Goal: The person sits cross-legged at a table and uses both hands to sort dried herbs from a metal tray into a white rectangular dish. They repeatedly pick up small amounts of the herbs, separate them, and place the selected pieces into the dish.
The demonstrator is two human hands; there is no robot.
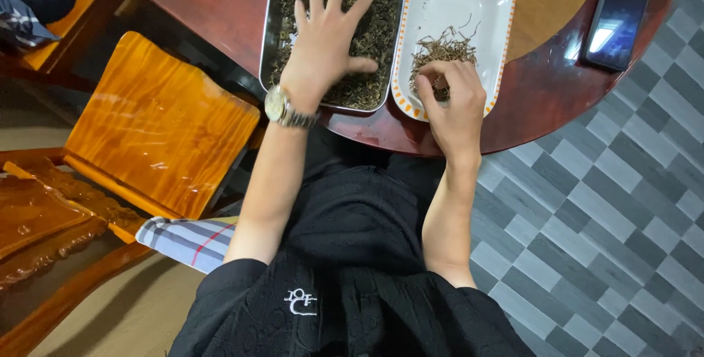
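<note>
1. You sit over a floor [616, 203] of grey checked tiles, at a round red-brown counter [543, 100] with a paler wooden middle.
2. On the counter, 2 containers lie side by side and touching: a metal tray [268, 49] full of dark leaves [381, 27], and a white dish [484, 5] with an orange dotted rim.
3. Your left hand [326, 42] lies flat on the leaves in the tray, fingers spread wide; a watch [282, 108] sits on that wrist.
4. Your right hand [455, 100] is in the near end of the dish, fingertips drawn together, pinching some of the brown stems [444, 49] piled there.
5. A dark phone [620, 16] rests near the counter's right edge, well apart from the dish.
6. A wooden chair [158, 122] stands at your left, with a plaid cloth [187, 240] just beside your left elbow.
</note>
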